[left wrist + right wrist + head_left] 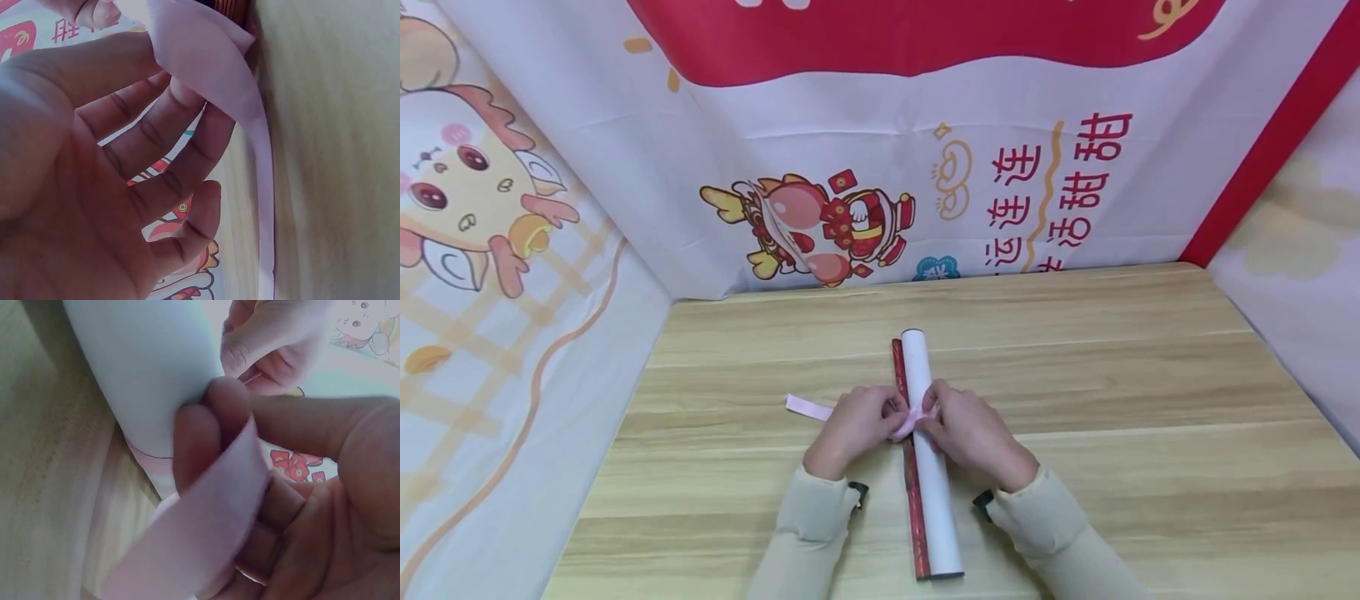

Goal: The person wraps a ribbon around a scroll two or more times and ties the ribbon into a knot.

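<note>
A white rolled scroll [938, 508] with a dark red rod [916, 510] along its left side lies lengthwise on the table. A pink ribbon [807, 407] goes round its middle, and one tail stretches out to the left. My left hand [862, 422] pinches the ribbon at the scroll's left side; in the left wrist view the ribbon [206, 59] drapes over its fingertips. From the other side my right hand [973, 433] pinches the ribbon [194, 519] between thumb and fingers, close against the white roll [147, 375]. Fingers partly hide where the ribbon crosses.
The wood-grain table [1112, 375] extends around the scroll on all sides. Printed cloth [865, 108] hangs behind it, with more cloth at the left [572, 275] and right. A small black device [983, 504] sits at each wrist by the sleeve.
</note>
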Action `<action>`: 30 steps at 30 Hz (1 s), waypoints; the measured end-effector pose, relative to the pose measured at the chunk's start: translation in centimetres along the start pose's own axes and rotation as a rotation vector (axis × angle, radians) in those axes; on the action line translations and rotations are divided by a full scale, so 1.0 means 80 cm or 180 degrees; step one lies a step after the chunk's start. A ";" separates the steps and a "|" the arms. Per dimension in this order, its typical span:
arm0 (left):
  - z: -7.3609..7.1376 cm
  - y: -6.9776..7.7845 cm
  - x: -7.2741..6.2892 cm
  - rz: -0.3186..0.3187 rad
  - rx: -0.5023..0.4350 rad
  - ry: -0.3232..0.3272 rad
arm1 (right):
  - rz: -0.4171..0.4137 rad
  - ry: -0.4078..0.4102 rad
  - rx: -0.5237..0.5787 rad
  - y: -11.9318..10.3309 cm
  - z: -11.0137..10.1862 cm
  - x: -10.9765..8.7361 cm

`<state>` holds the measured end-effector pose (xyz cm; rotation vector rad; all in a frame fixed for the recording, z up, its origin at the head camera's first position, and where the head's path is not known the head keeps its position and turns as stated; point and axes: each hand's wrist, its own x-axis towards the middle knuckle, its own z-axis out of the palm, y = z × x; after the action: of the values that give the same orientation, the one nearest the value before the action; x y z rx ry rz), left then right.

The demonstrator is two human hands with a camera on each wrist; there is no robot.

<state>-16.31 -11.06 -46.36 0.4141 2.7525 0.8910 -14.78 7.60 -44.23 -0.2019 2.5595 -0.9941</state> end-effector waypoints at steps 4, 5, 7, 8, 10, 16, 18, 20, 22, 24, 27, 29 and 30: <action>-0.004 -0.002 0.000 0.0054 0.0030 0.0336 | 0.0004 0.0120 -0.0095 0.001 -0.008 -0.002; -0.006 -0.003 -0.001 0.0046 0.0043 0.0447 | -0.0017 0.0206 -0.0119 0.002 -0.011 -0.003; -0.009 -0.002 -0.001 0.0035 0.0040 0.0674 | -0.0089 0.0413 -0.0126 0.003 -0.016 -0.003; -0.011 -0.001 -0.002 0.0049 0.0033 0.0788 | -0.0142 0.0523 -0.0142 0.003 -0.018 -0.003; -0.014 0.001 -0.003 0.0118 -0.0022 0.0975 | -0.0259 0.0696 -0.0166 0.004 -0.021 -0.002; -0.020 0.007 -0.004 0.0587 -0.0251 0.1135 | -0.0600 0.0551 -0.0178 0.003 -0.021 0.002; -0.022 0.008 -0.005 0.0672 -0.0327 0.1044 | -0.0641 0.0465 -0.0119 0.002 -0.020 0.002; -0.023 0.008 -0.007 0.0601 -0.0369 0.0846 | -0.0683 0.0464 -0.0078 0.002 -0.021 0.003; -0.025 0.005 -0.008 0.0431 -0.0416 0.0531 | -0.0721 0.0518 -0.0012 0.003 -0.023 0.002; -0.026 -0.001 -0.009 0.0271 -0.0426 0.0146 | -0.0752 0.0585 0.0102 0.004 -0.026 0.002; -0.026 -0.011 -0.009 0.0073 -0.0508 -0.0380 | -0.0812 0.0649 0.0312 0.006 -0.031 -0.001; -0.025 -0.015 -0.010 0.0017 -0.0539 -0.0637 | -0.0845 0.0712 0.0471 0.007 -0.035 -0.002; -0.024 -0.016 -0.010 -0.0019 -0.0528 -0.0726 | -0.0862 0.0757 0.0545 0.008 -0.037 -0.002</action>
<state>-16.39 -13.36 -45.51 0.4465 2.4517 0.9950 -15.79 9.94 -42.58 -0.4135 2.6877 -1.4072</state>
